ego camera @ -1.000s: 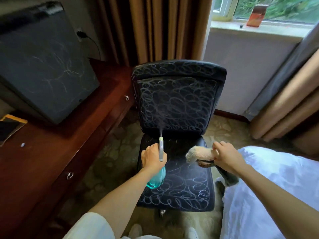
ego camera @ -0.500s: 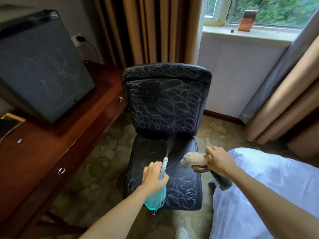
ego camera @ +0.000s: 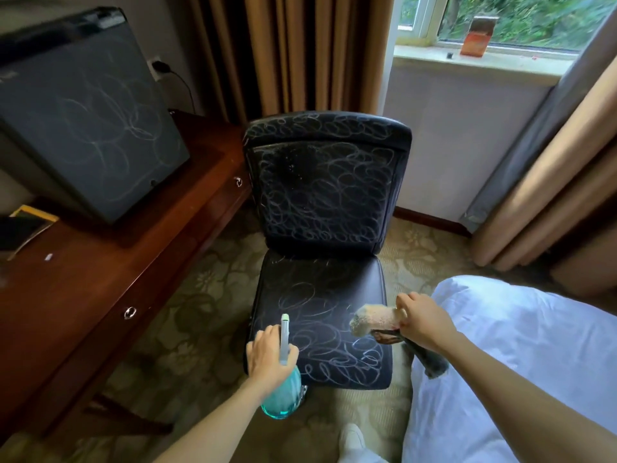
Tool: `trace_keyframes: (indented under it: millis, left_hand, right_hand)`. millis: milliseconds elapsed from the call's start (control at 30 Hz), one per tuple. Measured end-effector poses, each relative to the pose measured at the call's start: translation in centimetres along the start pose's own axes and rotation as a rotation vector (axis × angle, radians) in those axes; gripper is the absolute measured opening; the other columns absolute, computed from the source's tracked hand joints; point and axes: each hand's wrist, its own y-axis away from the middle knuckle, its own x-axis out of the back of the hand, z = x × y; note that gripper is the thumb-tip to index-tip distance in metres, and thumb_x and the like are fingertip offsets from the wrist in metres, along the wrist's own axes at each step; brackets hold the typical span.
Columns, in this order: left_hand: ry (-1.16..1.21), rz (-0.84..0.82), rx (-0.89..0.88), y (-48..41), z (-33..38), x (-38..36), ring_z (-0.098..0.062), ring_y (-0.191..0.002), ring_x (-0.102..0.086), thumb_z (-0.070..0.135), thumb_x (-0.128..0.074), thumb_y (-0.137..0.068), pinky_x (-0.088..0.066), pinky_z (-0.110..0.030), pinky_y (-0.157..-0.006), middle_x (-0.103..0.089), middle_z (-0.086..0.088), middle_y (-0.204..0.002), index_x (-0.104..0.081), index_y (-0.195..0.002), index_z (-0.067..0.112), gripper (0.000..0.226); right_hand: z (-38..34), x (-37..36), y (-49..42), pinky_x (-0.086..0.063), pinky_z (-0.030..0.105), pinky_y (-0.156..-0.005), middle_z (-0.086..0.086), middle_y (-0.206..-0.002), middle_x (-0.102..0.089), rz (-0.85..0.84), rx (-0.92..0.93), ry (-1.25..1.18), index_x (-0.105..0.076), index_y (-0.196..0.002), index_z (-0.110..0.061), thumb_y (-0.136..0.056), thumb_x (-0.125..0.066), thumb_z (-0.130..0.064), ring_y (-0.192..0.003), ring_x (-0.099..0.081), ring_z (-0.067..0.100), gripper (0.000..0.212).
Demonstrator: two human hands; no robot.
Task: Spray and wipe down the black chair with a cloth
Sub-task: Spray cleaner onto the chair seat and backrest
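- Mist off the nozzle, visible half a second earlier, was gone; both hands sat lower, over the seat's front.
- Left hand (ego camera: 268, 357) gripped the spray bottle (ego camera: 283, 394) at the seat's front left corner, nozzle pointing at the chair.
- Black chair (ego camera: 320, 195) stood between desk (ego camera: 100, 295) and bed (ego camera: 517, 345). Droplets speckled the backrest's upper left; white scribbles covered backrest and seat.
- Right hand (ego camera: 424, 324) clutched the bunched cloth (ego camera: 374, 319) by the seat's right edge; contact with the seat unclear.
- Judgement: spraying partly done, wiping apparently not begun, all marks remaining.
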Motion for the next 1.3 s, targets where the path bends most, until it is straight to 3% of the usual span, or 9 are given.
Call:
trace_keyframes:
  millis: [200, 367, 533, 833, 1000, 1300]
  left_hand:
    - [-0.08, 0.038, 0.062, 1.4, -1.4, 0.4, -0.012, -0.098, -0.055, 0.04, -0.053, -0.091, -0.036, -0.026, -0.088, -0.059, 0.008, -0.1, -0.053, -0.1, 0.024, 0.019]
    - [-0.118, -0.002, 0.044, 3.3, -3.3, 0.0, -0.009, -0.099, -0.054, 0.042, -0.052, -0.091, -0.034, -0.025, -0.088, -0.058, 0.009, -0.103, -0.052, -0.107, 0.025, 0.023]
    - [-0.08, -0.096, 0.048, 6.3, -5.3, -2.2, -0.007, -0.1, -0.05, 0.041, -0.051, -0.09, -0.037, -0.025, -0.091, -0.054, 0.011, -0.105, -0.051, -0.115, 0.027, 0.029]
    - [-0.182, -0.256, 0.132, 12.1, -7.6, -4.8, -0.011, -0.103, -0.057, 0.039, -0.049, -0.092, -0.038, -0.022, -0.091, -0.062, 0.008, -0.11, -0.054, -0.108, 0.024, 0.022]
    - [-0.281, -0.346, 0.009, 13.9, -9.2, -4.9, -0.014, -0.109, -0.052, 0.039, -0.047, -0.089, -0.034, -0.026, -0.093, -0.056, 0.006, -0.112, -0.051, -0.112, 0.023, 0.028]
    - [-0.255, -0.367, 0.063, 16.1, -8.9, -5.8, -0.01, -0.109, -0.052, 0.039, -0.051, -0.092, -0.033, -0.022, -0.097, -0.058, 0.007, -0.116, -0.052, -0.116, 0.024, 0.028]
  right_hand:
    - [-2.4, -0.6, 0.6, -0.044, 0.034, -0.071, 0.0, -0.108, -0.051, -0.025, 0.034, -0.018, -0.046, -0.104, -0.017, -0.083, -0.058, -0.026, -0.101, -0.045, 0.022, 0.026]
    - [-2.9, -0.8, 1.0, -0.045, 0.032, -0.072, 0.001, -0.107, -0.052, -0.022, 0.064, -0.015, -0.045, -0.104, -0.018, -0.083, -0.058, -0.026, -0.098, -0.045, 0.021, 0.026]
    - [-3.8, -1.8, 2.0, -0.033, 0.027, -0.063, 0.0, -0.106, -0.051, -0.035, 0.083, 0.008, -0.046, -0.105, -0.017, -0.085, -0.058, -0.024, -0.097, -0.045, 0.02, 0.025]
    - [-5.0, -5.4, 5.1, -0.036, 0.028, -0.065, 0.0, -0.105, -0.053, -0.082, 0.092, -0.012, -0.046, -0.105, -0.019, -0.084, -0.059, -0.024, -0.095, -0.046, 0.019, 0.026]
    - [-5.5, -6.7, 6.5, -0.033, 0.026, -0.066, -0.001, -0.111, -0.053, -0.082, 0.102, 0.003, -0.047, -0.109, -0.02, -0.084, -0.059, -0.026, -0.101, -0.047, 0.019, 0.029]
    - [-5.8, -9.3, 9.3, -0.033, 0.024, -0.068, -0.001, -0.115, -0.052, -0.107, 0.075, -0.033, -0.047, -0.119, -0.02, -0.085, -0.06, -0.029, -0.099, -0.044, 0.016, 0.038]
